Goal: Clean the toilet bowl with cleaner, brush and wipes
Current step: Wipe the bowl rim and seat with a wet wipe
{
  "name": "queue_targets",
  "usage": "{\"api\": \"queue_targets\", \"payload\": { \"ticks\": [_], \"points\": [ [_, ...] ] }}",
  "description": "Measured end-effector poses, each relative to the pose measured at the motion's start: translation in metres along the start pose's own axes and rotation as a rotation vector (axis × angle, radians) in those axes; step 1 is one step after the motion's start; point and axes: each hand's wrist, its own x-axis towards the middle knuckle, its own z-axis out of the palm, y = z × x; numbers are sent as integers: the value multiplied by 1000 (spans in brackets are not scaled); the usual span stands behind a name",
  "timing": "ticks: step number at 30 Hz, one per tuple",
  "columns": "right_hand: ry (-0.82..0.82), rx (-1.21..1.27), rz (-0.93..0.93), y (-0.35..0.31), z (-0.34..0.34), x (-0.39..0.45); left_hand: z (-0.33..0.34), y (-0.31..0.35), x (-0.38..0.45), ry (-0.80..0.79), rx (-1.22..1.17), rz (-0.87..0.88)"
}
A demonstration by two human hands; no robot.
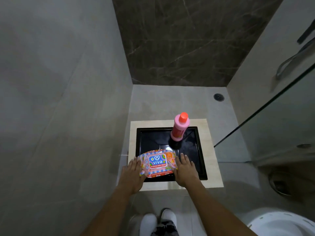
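A soft plastic pack of wipes (pixel 157 163) sits at the near edge of a black square tray (pixel 196 150), held between two bare hands. The pack is a flat, pillowy pouch in pink with striped orange and blue edging. It will likely feel light and squashy, its film glossy and a little slippery, so a grip on the two short ends looks the surest hold. The left hand (pixel 132 174) lies against the pack's left end and the right hand (pixel 185 169) against its right end. Both hands show nearly straight fingers close together, pressing inward on the pack rather than curling round it.

The blue label in the middle of the pack reads "viva" in white letters, and a red band beneath it seems to read "Prebiotic Baby Wipes". Smaller print along the lower edge is too blurred to read.

Behind the pack, at the far right of the tray, stands an upright pink bottle of cleaner (pixel 179 129) with an orange-red cap. It looks rigid, probably heavier than the wipes, and best taken round its body. Its label cannot be read.

The tray is set into a pale beige stone surround (pixel 212 167) low in a grey-tiled corner. A round floor drain (pixel 219 97) lies beyond. The white toilet bowl (pixel 281 223) shows at the lower right. No brush is visible.
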Motion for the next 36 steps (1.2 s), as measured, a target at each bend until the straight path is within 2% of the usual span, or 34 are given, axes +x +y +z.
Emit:
{"api": "queue_targets", "payload": {
  "ticks": [11, 18, 23, 32, 36],
  "points": [
    [-7, -70, -140, -4, 72, 89, 81, -9, 88, 8, -20, -4],
    [197, -178, -305, 1, 110, 119, 109, -25, 111, 73, -44, 89],
    [306, -171, -339, -6, 118, 132, 123, -36, 124, 111, -62, 131],
    [238, -241, -335, 2, 129, 141, 128, -50, 148, 146, -21, 241],
    [269, -237, -322, -1, 130, 138, 124, -55, 155, 144, -18, 286]
  ]
}}
